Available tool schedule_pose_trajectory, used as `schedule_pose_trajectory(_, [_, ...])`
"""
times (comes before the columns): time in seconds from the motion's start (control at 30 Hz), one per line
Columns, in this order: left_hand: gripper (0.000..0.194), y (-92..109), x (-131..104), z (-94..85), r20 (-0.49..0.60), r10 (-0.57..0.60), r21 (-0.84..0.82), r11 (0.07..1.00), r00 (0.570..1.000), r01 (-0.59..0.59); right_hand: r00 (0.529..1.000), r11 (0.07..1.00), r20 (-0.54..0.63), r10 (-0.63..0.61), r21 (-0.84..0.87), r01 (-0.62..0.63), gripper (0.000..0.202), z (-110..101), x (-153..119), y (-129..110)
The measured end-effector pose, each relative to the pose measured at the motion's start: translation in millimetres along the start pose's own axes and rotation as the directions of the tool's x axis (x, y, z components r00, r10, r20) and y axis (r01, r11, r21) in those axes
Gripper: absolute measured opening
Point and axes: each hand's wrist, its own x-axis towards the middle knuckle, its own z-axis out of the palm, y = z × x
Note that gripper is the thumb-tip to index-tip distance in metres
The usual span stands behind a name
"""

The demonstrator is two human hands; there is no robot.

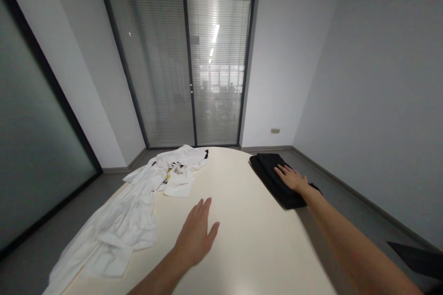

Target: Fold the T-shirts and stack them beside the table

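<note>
My right hand (290, 177) lies flat, fingers spread, on top of a folded black garment (273, 184) at the table's right edge. The black cloth is stacked in layers, and its exact kind cannot be made out. Over the middle of the pale table, my left hand (196, 230) is stretched out with the thumb apart and holds nothing. To its left, crumpled white clothing (131, 221) spreads along the table's left edge. Black and yellow patches show in its folds near the far end.
The round-edged cream table (238, 239) fills the lower middle. Beyond it stand glass doors with blinds (218, 78) in dark frames. A wall socket (275, 131) sits low on the back wall. Some dark object (418, 258) is at the lower right.
</note>
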Motion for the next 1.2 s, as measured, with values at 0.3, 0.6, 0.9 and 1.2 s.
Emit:
schedule_pose_trajectory(0.3, [0.048, -16, 14, -5.7, -0.34, -0.052, -0.039, 0.998, 0.939, 0.041, 0.976, 0.953, -0.146, -0.161, 0.233, 0.192, 0.044, -32, -56, -99])
schedule_pose_trajectory(0.6, [0.051, -98, 0, -99.7, -0.456, -0.413, 0.406, 0.692, 0.788, 0.597, 0.93, 0.868, -0.11, -0.35, 0.335, 0.366, 0.041, 16, -116, -118])
schedule_pose_trajectory(0.9, [0.043, -119, 0, -109.1, -0.461, -0.462, 0.224, 0.765, 0.758, 0.603, 0.904, 0.81, -0.101, -0.415, 0.412, 0.417, 0.043, 23, -111, -106])
schedule_pose_trajectory(1.2, [0.039, -74, 8, -85.5, -0.56, 0.076, 0.033, 0.997, 0.825, -0.07, 0.902, 0.804, -0.102, -0.42, 0.42, 0.422, 0.042, 19, -113, -107])
